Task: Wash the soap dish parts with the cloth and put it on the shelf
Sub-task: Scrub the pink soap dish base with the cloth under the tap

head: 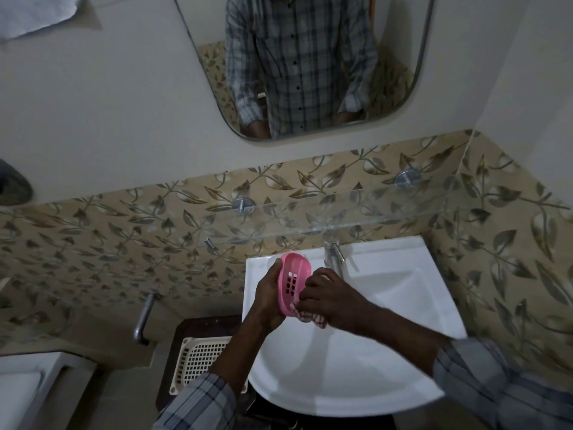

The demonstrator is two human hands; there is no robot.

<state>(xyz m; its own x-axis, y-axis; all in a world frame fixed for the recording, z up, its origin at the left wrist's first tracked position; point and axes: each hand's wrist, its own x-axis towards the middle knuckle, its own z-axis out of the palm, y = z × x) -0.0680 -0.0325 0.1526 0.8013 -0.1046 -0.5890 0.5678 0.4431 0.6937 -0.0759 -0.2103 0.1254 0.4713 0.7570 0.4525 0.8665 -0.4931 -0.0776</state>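
- Fingers of my left hand [268, 290] curl round the pink slotted soap dish part [293, 279], holding it on edge w/ the hollow side facing right.
- Right hand [330, 301] fingers pinch the checked cloth [305, 318], bunched vs the part's lower end.
- Both are over the white sink [341, 386], just in front of the tap [333, 256]; can't tell if water's running.
- To do it well, I reckon: firm left grip, work cloth into slots & corners, turn part for the back, drips into the basin.
- Glass shelf [372, 212] above the tap is where it goes after.
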